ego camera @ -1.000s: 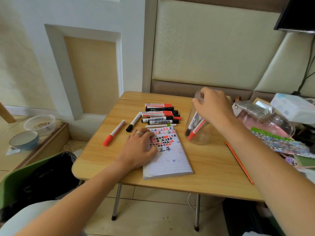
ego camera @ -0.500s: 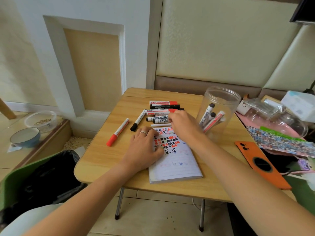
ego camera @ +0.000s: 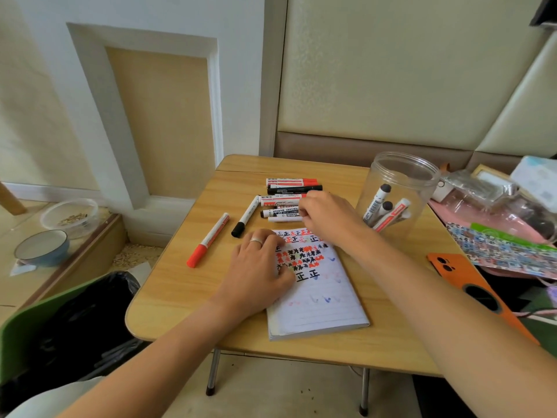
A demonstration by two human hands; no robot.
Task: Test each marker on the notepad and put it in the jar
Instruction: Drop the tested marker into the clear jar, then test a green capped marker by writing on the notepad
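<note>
The left hand (ego camera: 259, 267) lies flat on the notepad (ego camera: 313, 285), pinning it to the worktop (ego camera: 187, 297). Just beyond, the right hand (ego camera: 327, 217) curls onto the right ends of the marker pile (ego camera: 286, 200), which lies crosswise; whether it grips one I cannot tell. The jar (ego camera: 398, 194) stands to its right.

Notepad (ego camera: 316, 297) at table (ego camera: 180, 297) front centre; markers (ego camera: 289, 200) clustered just behind it; two stray markers (ego camera: 223, 233) to their left; jar (ego camera: 398, 191) to the right, three markers (ego camera: 382, 209) inside; phone (ego camera: 458, 273) near right edge.
</note>
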